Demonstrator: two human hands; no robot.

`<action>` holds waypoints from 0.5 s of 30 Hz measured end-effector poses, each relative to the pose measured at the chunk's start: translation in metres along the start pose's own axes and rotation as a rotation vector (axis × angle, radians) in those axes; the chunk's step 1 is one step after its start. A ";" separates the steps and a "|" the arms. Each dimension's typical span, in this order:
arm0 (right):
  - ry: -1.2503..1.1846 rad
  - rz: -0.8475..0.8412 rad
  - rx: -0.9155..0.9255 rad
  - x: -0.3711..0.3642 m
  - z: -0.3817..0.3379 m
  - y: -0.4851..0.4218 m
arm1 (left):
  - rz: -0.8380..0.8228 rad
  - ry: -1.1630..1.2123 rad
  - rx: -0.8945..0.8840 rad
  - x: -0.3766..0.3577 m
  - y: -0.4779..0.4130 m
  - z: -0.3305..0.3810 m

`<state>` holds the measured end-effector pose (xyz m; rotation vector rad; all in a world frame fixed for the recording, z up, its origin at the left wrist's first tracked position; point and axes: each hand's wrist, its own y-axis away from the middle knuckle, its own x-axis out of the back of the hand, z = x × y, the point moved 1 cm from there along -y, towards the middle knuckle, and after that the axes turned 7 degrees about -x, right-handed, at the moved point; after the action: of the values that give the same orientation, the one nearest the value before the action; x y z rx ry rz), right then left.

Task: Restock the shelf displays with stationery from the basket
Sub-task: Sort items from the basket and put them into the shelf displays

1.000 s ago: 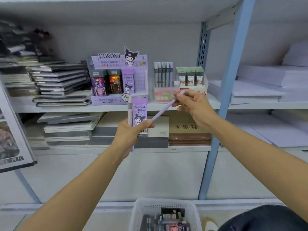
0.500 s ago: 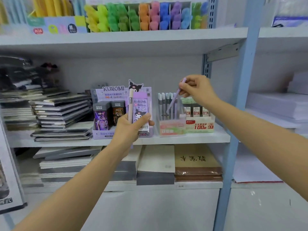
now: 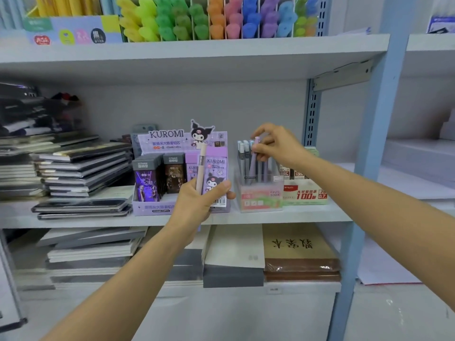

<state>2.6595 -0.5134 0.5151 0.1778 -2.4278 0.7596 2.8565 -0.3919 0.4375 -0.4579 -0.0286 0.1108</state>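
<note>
- The right hand pinches the top end of a lilac pen between thumb and fingertips. The pen stands nearly upright, long axis vertical, and its lower end is already inside the clear holder on the middle shelf.
- The holder sits straight below this hand, so I judge the coming move to be a short downward push and then a release.
- Grey pens stand in the holder just left of the lilac one, touching or nearly so. They narrow the slot and could tip if nudged.
- The left hand is nearer the viewer and to the left. It grips a purple pack and a beige pen together, both upright.
- That hand is in front of the Kuromi box, which is just left of the holder. The pack probably belongs there.
- A lead box sits just right of the holder, under the right wrist.
- Stacked notebooks lie far left, well apart.
- Highlighters fill the shelf above; its underside leaves room over the right hand.
- A blue post stands to the right, clear of the arm.
- The basket is not in view.
</note>
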 end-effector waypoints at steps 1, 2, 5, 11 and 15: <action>-0.005 0.024 0.015 -0.002 -0.001 -0.001 | 0.001 -0.001 0.003 0.001 0.000 -0.001; -0.006 0.043 0.033 -0.005 -0.002 -0.002 | 0.002 -0.002 0.006 0.001 -0.001 -0.001; -0.022 0.071 0.037 -0.008 -0.004 -0.007 | 0.000 0.005 0.010 0.002 -0.002 -0.002; -0.041 0.150 -0.037 -0.005 0.000 -0.016 | -0.008 0.011 0.018 0.004 -0.003 -0.004; -0.024 0.165 -0.085 -0.018 0.008 -0.017 | -0.015 0.026 0.029 0.002 -0.002 -0.004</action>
<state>2.6750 -0.5327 0.5073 -0.0478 -2.5151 0.7272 2.8587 -0.3957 0.4347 -0.4297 -0.0052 0.0908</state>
